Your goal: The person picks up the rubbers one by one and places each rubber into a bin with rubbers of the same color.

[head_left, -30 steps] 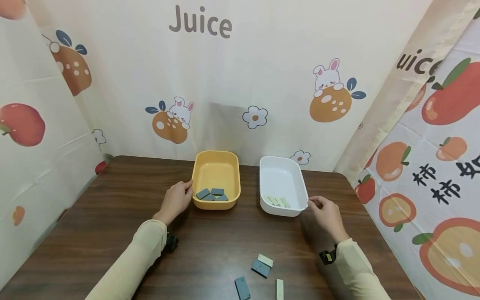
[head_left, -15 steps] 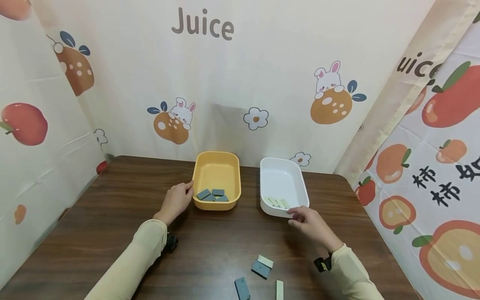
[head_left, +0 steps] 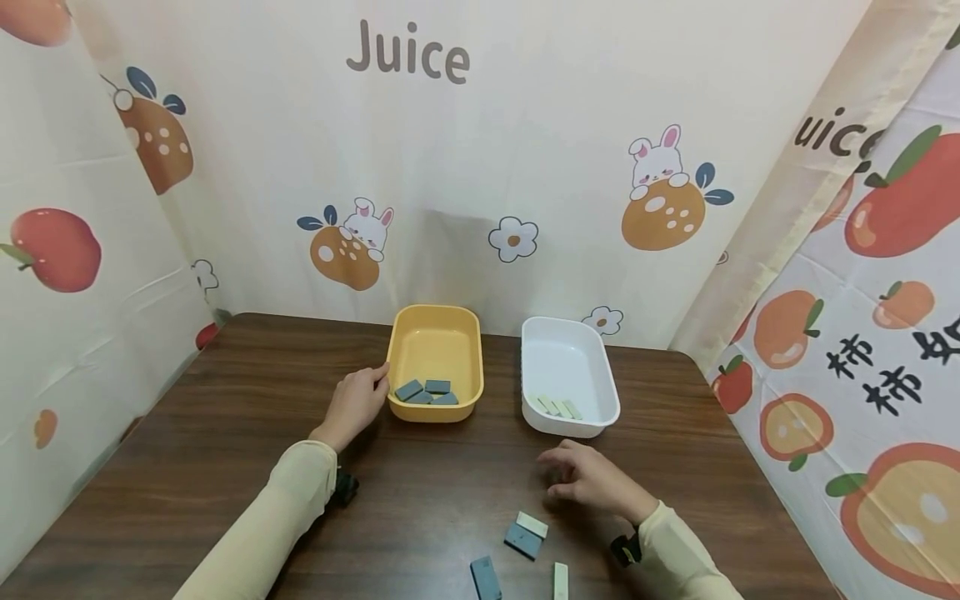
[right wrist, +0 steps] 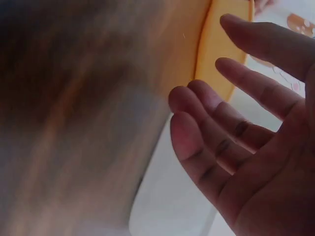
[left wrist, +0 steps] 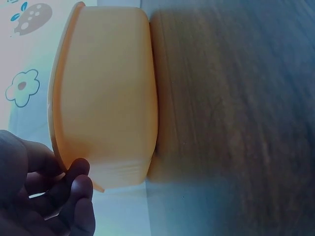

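Observation:
My left hand (head_left: 356, 405) pinches the left rim of a yellow plastic bin (head_left: 435, 342); in the left wrist view, thumb and fingers meet at that bin's rim. Inside lie several blue-grey blocks (head_left: 438, 387). To its right stands a white bin (head_left: 566, 354) with several pale green blocks (head_left: 555, 407) near its front wall. My right hand (head_left: 596, 479) is in front of the white bin, apart from it, fingers loosely bent with nothing in them. Nearer to me, a pale green block (head_left: 532, 524) touches a blue-grey block (head_left: 522, 541).
Another blue-grey block (head_left: 485, 577) and a narrow pale green block (head_left: 561, 581) lie closer to the front of the brown wooden table (head_left: 247, 392). Printed curtains (head_left: 480, 150) hang behind the table and at both sides, close behind the two bins.
My right hand has let go of the white bin's right rim and moved left and toward me, in front of that bin. The left hand stays at the yellow bin.

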Available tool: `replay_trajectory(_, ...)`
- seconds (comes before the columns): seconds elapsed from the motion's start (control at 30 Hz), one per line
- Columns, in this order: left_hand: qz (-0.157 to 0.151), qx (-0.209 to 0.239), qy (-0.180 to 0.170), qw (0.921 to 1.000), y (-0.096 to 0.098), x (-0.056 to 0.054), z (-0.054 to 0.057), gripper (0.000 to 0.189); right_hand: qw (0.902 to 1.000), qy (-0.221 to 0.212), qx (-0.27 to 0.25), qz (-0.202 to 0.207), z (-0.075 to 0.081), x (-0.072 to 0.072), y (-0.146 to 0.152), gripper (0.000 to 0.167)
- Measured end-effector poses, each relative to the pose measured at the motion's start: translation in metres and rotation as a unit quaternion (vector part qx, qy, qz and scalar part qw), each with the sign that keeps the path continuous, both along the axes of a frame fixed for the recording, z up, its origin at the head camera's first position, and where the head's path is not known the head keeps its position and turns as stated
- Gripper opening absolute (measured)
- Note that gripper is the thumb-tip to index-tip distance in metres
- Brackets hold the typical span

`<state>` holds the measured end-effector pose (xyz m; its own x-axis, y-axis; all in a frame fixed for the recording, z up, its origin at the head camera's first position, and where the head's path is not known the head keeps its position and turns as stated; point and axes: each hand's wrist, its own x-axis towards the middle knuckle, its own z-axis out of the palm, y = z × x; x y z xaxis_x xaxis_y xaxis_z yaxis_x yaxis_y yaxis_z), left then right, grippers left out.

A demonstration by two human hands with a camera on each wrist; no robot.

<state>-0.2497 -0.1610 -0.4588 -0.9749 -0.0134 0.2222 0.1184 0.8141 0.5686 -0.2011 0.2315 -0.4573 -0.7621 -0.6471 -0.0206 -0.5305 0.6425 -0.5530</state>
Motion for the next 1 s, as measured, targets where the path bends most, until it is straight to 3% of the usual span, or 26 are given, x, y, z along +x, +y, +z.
replay_trajectory(0.33, 0.000, -0.007, -0.007, 1.0000, 0.001, 0.000, 0.000, 0.039, 0.9967, -0.047, 0.040, 0.052, -0.003, 0.011, -0.012, 0.043)
replay_trajectory(0.6, 0.001, -0.011, -0.008, 0.9999, 0.003, 0.000, 0.000, 0.039, 0.9943, -0.049, 0.060, 0.073, -0.005, 0.016, -0.019, 0.044)
replay_trajectory(0.8, -0.003, -0.011, -0.010, 0.9999, 0.002, 0.000, 0.000, 0.039, 0.9904, -0.065, 0.082, 0.091, 0.002, 0.021, -0.021, 0.044)
replay_trajectory(1.0, -0.003, -0.014, -0.006, 0.9999, 0.001, 0.000, 0.000, 0.039, 0.9888, -0.070, 0.084, 0.102, 0.004, 0.023, -0.023, 0.051)
